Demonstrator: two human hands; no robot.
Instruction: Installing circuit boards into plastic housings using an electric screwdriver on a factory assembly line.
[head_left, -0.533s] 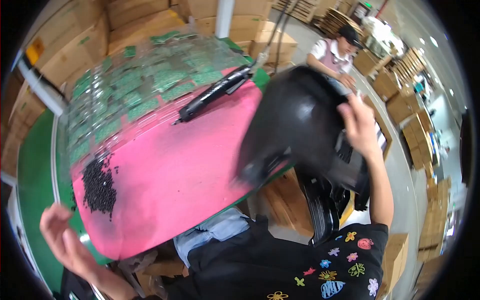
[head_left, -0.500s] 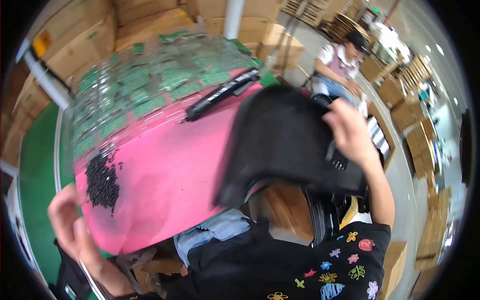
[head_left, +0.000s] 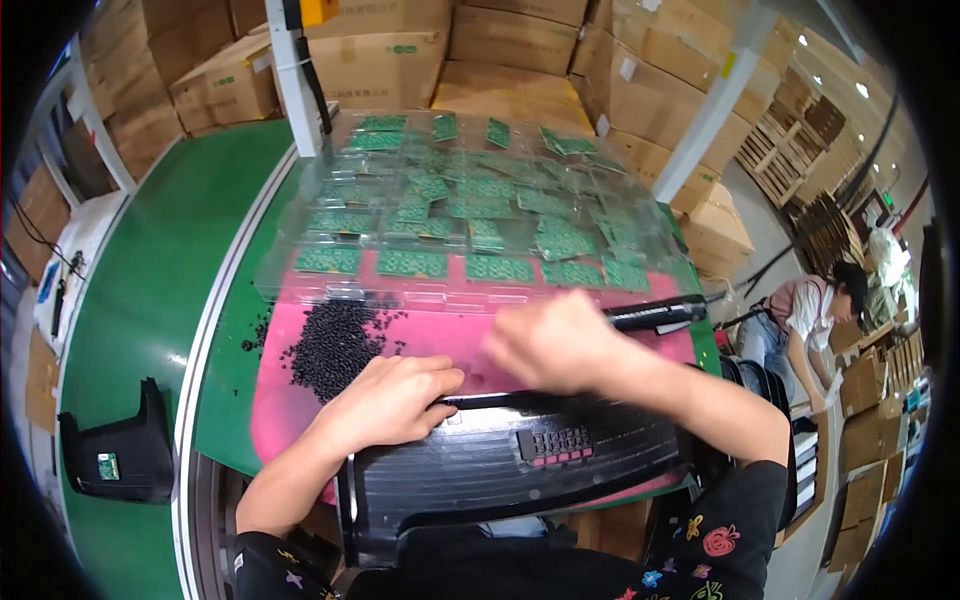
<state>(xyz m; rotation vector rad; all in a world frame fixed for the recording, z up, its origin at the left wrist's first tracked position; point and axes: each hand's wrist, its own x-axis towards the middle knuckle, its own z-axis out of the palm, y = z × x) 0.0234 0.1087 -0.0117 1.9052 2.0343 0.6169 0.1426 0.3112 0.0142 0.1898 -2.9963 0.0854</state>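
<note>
A curved black plastic housing [head_left: 480,465] lies in front of me on the pink mat [head_left: 420,335], with a small row of slots in it. My left hand [head_left: 385,400] is closed at the housing's far left edge, fingers curled and thumb against the rim. Just beyond the same edge, my right hand [head_left: 555,345] is smeared by motion, and its fingertips cannot be made out. Left of centre is a heap of small black parts [head_left: 335,345] that look like screws. Partly behind my right hand lies a black electric screwdriver [head_left: 660,315].
Clear plastic trays of green circuit boards [head_left: 490,208] cover the table's far side. To the left, another black housing [head_left: 118,455] with a small green board sits on a green conveyor belt [head_left: 190,240]. Cardboard boxes [head_left: 370,65] stand behind; a person [head_left: 800,325] sits at right.
The black housing has come down from my raised right hand onto the mat before me. My left hand has moved right to its edge. The view has swung left.
</note>
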